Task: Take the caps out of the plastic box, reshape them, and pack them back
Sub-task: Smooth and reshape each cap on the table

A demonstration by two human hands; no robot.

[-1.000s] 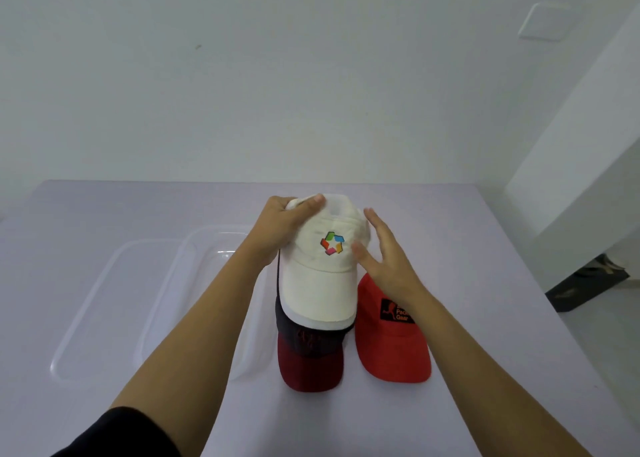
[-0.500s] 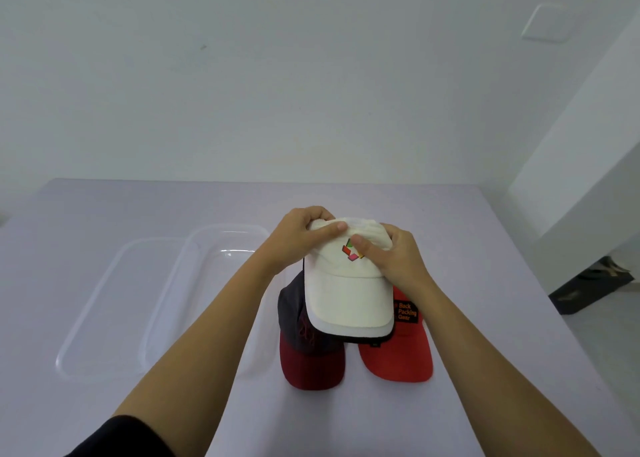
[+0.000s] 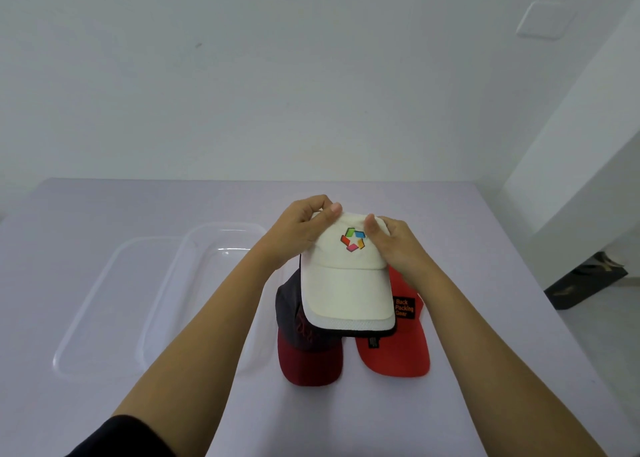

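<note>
A white cap [image 3: 346, 283] with a multicoloured logo is held above the table, brim toward me. My left hand [image 3: 298, 229] grips the left side of its crown and my right hand [image 3: 394, 245] grips the right side, thumbs on top. Under it lie a dark grey cap with a dark red brim [image 3: 308, 356] on the left and a red cap [image 3: 398, 345] with a black label on the right. The clear plastic box [image 3: 204, 248] stands empty to the left of the caps.
The clear lid [image 3: 86, 314] lies flat left of the box on the pale purple table [image 3: 519, 335]. A white wall runs behind the table. The table's right edge drops to a floor with a dark object [image 3: 585, 283].
The white cap has shifted right, from over the dark cap to between the two caps. My right hand went from open beside it to gripping its crown.
</note>
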